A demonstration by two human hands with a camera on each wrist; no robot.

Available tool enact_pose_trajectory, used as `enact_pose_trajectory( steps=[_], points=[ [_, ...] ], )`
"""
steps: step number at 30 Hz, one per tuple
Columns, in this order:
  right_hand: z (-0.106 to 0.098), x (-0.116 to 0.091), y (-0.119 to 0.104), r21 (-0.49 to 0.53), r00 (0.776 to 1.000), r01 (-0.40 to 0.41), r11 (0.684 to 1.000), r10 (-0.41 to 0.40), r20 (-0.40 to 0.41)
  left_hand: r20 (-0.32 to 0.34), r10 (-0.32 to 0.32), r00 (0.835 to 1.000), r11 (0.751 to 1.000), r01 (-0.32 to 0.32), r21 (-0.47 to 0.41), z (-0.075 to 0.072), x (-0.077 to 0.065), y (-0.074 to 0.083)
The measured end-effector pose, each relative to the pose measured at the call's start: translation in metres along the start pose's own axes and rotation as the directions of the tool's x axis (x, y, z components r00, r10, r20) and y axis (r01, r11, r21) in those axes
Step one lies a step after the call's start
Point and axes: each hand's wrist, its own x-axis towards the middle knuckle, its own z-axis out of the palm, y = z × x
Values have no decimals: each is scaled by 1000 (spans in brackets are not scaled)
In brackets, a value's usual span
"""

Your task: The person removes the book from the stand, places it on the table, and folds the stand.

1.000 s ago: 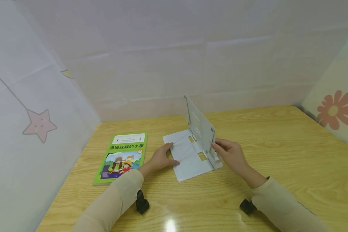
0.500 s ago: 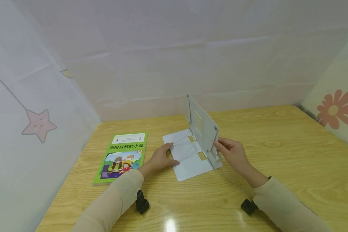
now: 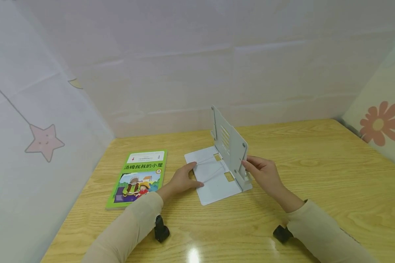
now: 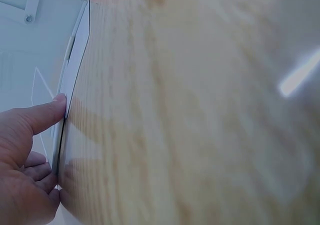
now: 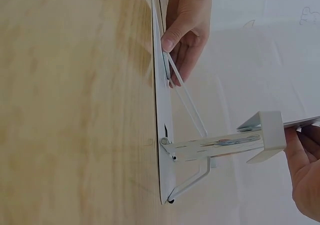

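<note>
A white metal book stand rests on the table, its base plate flat and its slotted back panel raised nearly upright. At the base's left edge, my left hand grips the stand with thumb and forefinger spread apart. Its thumb lies along that edge in the left wrist view. A thin wire support slants from beside the left hand to the raised part. My right hand pinches the near side of the panel between thumb and fingers. Some of the right fingers are hidden behind the panel.
A green picture book lies face up to the left of the stand, near the left forearm. The wooden table meets a pale cloth wall at the back. Black wrist cameras hang beneath both sleeves.
The right hand has swung the back panel slightly to the right and more upright, then held it nearly still. The left hand, the base and the book have stayed put.
</note>
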Motion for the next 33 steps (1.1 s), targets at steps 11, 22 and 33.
enact_pose_trajectory(
  steps=[11, 22, 33],
  points=[
    [0, 0, 0, -29, 1000, -4, 1000, 4, 6, 1, 23, 1000, 1000, -23, -2, 2, -1, -1],
    [0, 0, -2, -46, 1000, 0, 999, 1, 12, 1, 23, 1000, 1000, -23, -4, 2, -2, -1],
    [0, 1, 24, 7, 999, -11, 1000, 11, 30, 16, -12, 1000, 1000, 12, -27, -1, -1, -1]
  ],
)
